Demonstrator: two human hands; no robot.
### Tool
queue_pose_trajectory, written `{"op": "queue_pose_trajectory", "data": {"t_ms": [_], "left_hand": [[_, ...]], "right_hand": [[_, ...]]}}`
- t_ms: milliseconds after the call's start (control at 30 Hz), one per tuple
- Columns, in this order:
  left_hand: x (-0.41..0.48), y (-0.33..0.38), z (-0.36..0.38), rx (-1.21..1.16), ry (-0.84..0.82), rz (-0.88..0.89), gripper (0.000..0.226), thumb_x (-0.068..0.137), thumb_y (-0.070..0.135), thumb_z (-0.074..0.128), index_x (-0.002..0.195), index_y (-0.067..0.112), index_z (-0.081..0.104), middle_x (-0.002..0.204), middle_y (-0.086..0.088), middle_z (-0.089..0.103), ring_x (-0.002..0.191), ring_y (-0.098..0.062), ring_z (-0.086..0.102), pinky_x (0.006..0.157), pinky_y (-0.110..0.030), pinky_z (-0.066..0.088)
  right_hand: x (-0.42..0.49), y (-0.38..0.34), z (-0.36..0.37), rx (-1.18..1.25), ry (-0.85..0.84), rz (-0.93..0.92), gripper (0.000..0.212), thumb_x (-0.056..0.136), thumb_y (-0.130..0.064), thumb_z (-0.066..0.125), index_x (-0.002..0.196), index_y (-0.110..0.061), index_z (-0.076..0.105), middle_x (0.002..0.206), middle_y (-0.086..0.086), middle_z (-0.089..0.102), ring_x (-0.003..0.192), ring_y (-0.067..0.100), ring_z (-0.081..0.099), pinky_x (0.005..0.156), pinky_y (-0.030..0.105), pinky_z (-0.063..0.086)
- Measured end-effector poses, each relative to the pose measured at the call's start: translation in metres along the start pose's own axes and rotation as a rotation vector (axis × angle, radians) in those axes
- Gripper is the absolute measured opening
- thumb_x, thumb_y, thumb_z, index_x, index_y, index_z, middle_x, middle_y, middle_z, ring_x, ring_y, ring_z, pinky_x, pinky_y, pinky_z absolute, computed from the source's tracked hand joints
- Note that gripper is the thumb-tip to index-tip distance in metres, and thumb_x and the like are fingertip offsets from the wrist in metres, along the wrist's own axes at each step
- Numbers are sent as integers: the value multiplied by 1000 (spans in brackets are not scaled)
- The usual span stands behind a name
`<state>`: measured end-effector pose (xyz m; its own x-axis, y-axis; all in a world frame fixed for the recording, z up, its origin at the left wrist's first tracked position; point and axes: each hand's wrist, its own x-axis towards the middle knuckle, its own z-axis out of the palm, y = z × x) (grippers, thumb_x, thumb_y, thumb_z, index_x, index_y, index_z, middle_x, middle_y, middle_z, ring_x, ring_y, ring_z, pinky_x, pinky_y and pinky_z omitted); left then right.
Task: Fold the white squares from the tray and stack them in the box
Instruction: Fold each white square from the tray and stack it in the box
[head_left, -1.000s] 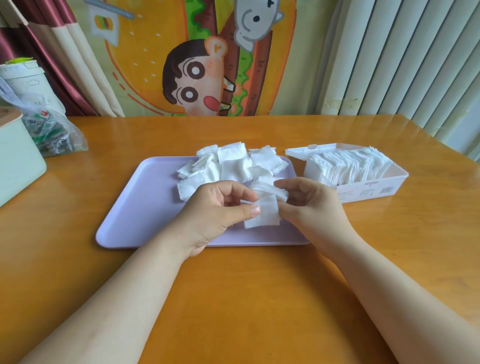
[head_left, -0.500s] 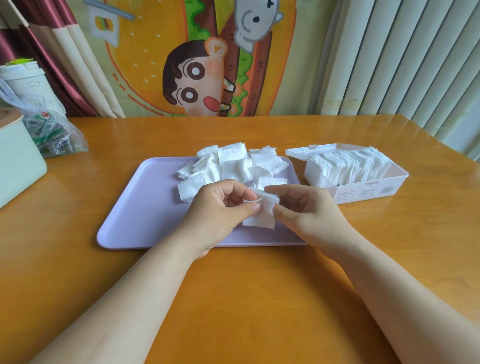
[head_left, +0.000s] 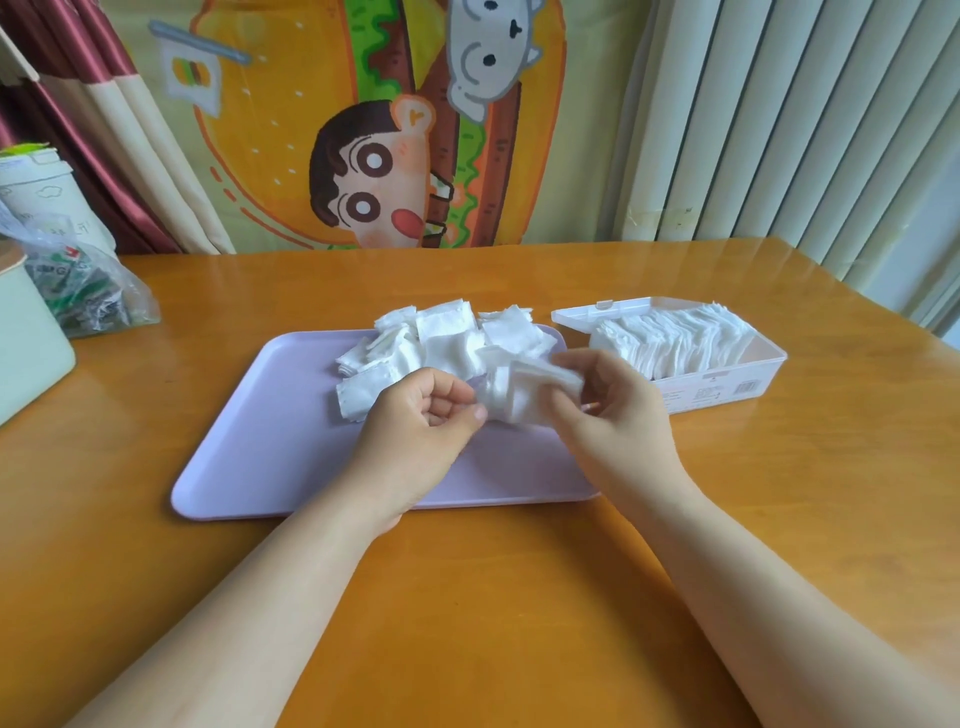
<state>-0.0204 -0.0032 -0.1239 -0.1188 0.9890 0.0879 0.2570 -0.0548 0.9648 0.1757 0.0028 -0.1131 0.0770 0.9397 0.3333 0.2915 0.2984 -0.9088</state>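
Observation:
A lilac tray (head_left: 249, 447) lies on the wooden table with a heap of loose white squares (head_left: 447, 338) at its far right end. Over the tray's right part, my left hand (head_left: 415, 421) and my right hand (head_left: 608, 410) both pinch one white square (head_left: 511, 392), which is bent and partly doubled over between them. To the right stands an open white box (head_left: 727, 387) with a row of folded squares (head_left: 675, 343) packed on edge inside; its lid (head_left: 587, 314) lies flat behind it.
A pale green container (head_left: 28, 343) and a clear plastic bag of packets (head_left: 83, 296) sit at the table's left edge. A cartoon curtain and vertical blinds hang behind. Bare tabletop stretches between me and the tray.
The square hung flat from both hands a second ago. Now my right hand has lifted its side up and to the right, and the square is bent over.

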Motion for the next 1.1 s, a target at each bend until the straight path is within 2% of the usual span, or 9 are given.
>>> {"op": "queue_pose_trajectory", "data": {"t_ms": [67, 133, 233, 333, 433, 533, 633, 900, 1100], "left_hand": [[2, 0, 1, 61, -2, -9, 9, 91, 25, 77, 95, 31, 72, 89, 2, 74, 82, -22, 70, 76, -32, 56], [6, 4, 5, 166, -15, 14, 9, 92, 26, 77, 95, 32, 71, 78, 9, 71, 72, -11, 66, 68, -24, 50], [21, 12, 16, 335, 8, 187, 13, 94, 22, 73, 101, 32, 69, 103, 16, 66, 82, -1, 63, 74, -21, 49], [40, 17, 28, 505, -40, 285, 23, 95, 25, 69, 118, 29, 68, 115, 15, 59, 92, -7, 60, 85, -26, 49], [48, 14, 35, 567, -127, 223, 38, 95, 31, 71, 132, 26, 64, 101, 14, 53, 93, -14, 55, 88, -30, 46], [45, 6, 28, 554, -93, 250, 35, 93, 30, 74, 127, 28, 66, 101, 14, 53, 87, -9, 55, 84, -29, 46], [42, 1, 15, 542, 16, 295, 22, 88, 26, 79, 108, 26, 69, 102, 11, 57, 80, -4, 55, 78, -29, 47], [36, -5, 12, 526, 149, 455, 22, 80, 18, 85, 83, 24, 64, 94, 11, 61, 92, -16, 56, 77, -33, 46], [31, 11, 4, 128, 68, 306, 21, 85, 11, 79, 86, 23, 62, 87, 10, 69, 67, -12, 57, 61, -23, 47]], "right_hand": [[3, 1, -2, -11, 134, -19, 22, 92, -10, 66, 108, -25, 65, 92, -17, 70, 81, 3, 64, 69, 13, 47], [4, 5, -2, -6, 189, -17, 23, 95, -10, 63, 108, -28, 59, 89, -14, 68, 79, 6, 64, 69, 17, 49], [5, 12, -1, -25, 196, 14, 23, 97, -11, 60, 111, -29, 55, 80, -8, 62, 70, 14, 60, 66, 25, 48], [6, 16, -1, -21, 193, 35, 23, 98, -11, 58, 113, -28, 54, 80, -7, 61, 68, 14, 59, 62, 18, 44], [7, 19, -2, -29, 186, 55, 24, 98, -12, 57, 116, -28, 53, 87, -8, 65, 69, 8, 59, 64, 15, 44], [7, 20, -2, -49, 178, 36, 25, 99, -13, 57, 119, -27, 53, 87, -13, 63, 68, 1, 58, 65, 11, 44], [9, 22, 2, -73, 148, 46, 25, 99, -19, 59, 121, -29, 54, 90, -16, 63, 70, 1, 58, 64, 14, 43], [8, 26, 5, -82, 119, 61, 25, 98, -20, 61, 118, -33, 54, 85, -11, 64, 68, 6, 58, 64, 15, 45], [8, 24, 6, -76, 115, 76, 25, 97, -21, 65, 117, -34, 57, 93, 3, 68, 80, 18, 64, 72, 30, 53]]}}
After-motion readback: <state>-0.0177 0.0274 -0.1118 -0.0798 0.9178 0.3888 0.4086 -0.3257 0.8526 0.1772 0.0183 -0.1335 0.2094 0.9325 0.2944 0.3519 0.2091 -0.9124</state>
